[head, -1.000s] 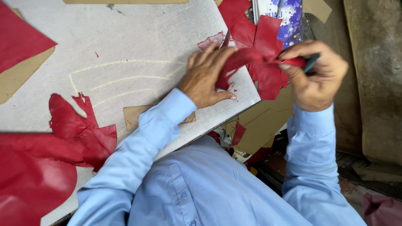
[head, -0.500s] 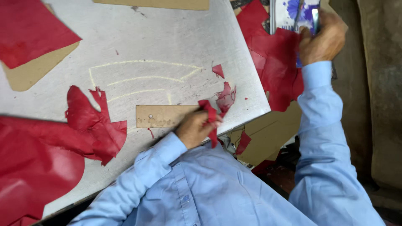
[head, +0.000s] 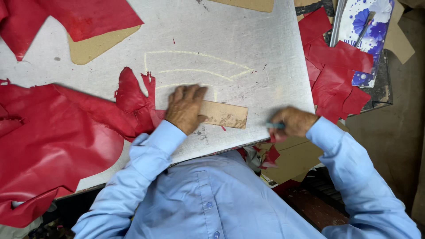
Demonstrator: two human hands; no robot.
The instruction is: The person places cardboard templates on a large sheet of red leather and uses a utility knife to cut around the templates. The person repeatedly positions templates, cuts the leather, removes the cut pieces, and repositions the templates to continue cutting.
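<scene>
My left hand point(head: 185, 108) lies flat, fingers spread, on the left end of a tan cardboard strip point(head: 226, 114) that rests on the grey metal worktop point(head: 248, 40). A large red leather sheet point(head: 57, 132) lies just left of that hand, its ragged edge touching the strip. My right hand point(head: 290, 122) is at the worktop's near right edge, closed around a thin blue-green tool point(head: 274, 125); it is blurred.
Curved chalk lines point(head: 199, 66) mark the worktop above the strip. Red leather offcuts point(head: 336, 71) are piled at the right beside a floral-printed box point(head: 363, 26). Another red piece point(head: 66, 17) and a cardboard template point(head: 95, 44) lie at top left. More cardboard point(head: 296, 159) sits below the table edge.
My right hand came down from the top right to the table's near edge with the tool. My left hand let go of a red scrap and now presses the strip, which sits further right.
</scene>
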